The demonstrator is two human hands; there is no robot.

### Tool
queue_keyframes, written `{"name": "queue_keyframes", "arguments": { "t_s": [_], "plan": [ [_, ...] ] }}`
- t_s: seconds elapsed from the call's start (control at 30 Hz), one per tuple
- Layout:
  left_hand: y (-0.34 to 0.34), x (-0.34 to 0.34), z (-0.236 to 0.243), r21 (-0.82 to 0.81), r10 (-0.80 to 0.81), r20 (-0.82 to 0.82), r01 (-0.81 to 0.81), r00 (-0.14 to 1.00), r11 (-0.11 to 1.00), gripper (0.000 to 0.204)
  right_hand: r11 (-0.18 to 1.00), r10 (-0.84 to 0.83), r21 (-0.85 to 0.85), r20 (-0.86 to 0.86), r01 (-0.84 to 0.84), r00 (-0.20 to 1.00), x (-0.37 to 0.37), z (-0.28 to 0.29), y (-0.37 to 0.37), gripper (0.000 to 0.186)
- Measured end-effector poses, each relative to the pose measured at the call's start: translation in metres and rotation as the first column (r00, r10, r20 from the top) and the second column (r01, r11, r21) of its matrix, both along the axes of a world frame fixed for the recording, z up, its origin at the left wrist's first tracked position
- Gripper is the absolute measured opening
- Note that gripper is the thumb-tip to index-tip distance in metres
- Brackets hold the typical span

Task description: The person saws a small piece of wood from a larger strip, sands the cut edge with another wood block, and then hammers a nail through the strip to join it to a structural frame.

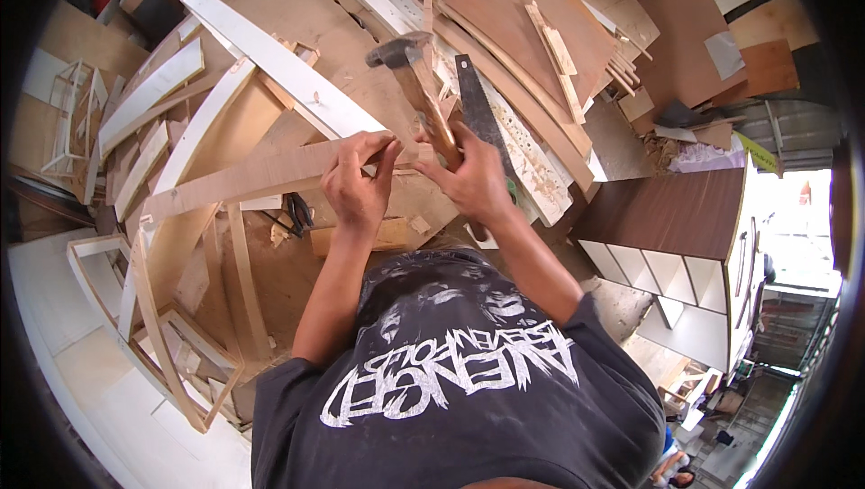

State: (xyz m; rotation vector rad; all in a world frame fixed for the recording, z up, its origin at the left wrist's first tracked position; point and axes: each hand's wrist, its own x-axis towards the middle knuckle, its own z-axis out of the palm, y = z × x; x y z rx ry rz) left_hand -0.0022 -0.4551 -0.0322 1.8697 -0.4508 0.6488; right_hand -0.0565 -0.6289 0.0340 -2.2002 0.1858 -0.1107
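Note:
My right hand [465, 172] grips the wooden handle of a hammer [405, 52], its dark head raised. My left hand [359, 178] is pinched at the right end of a plywood strip [252, 177]; whatever is between the fingertips is too small to make out. The strip lies across a white board [225, 30] and pale wooden frame pieces [239, 264]. A hand saw [478, 106] with a green handle lies just right of the hammer. Dark pliers [297, 214] sit below the strip.
Stacked panels and offcuts [523, 12] fill the back. A dark-topped cabinet with white compartments [658, 214] stands at the right. Slender frames [81, 120] lean at the left, above a white panel [72, 354]. Part of another person [676, 462] shows at the lower right edge.

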Motion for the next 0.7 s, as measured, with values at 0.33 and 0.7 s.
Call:
{"name": "queue_keyframes", "arguments": {
  "t_s": [0.33,0.7],
  "plan": [
    [0.006,0.003,0.021,0.144,0.010,-0.098,0.004,0.995,0.990,0.013,0.816,-0.092,0.566,-0.079,0.120,0.993,0.033,-0.050,0.012,0.039],
    [0.021,0.032,0.035,0.310,-0.250,-0.156,0.288,0.956,0.906,0.013,0.819,-0.020,0.568,-0.109,0.079,0.994,0.034,-0.051,0.008,0.045]
  ]
}}
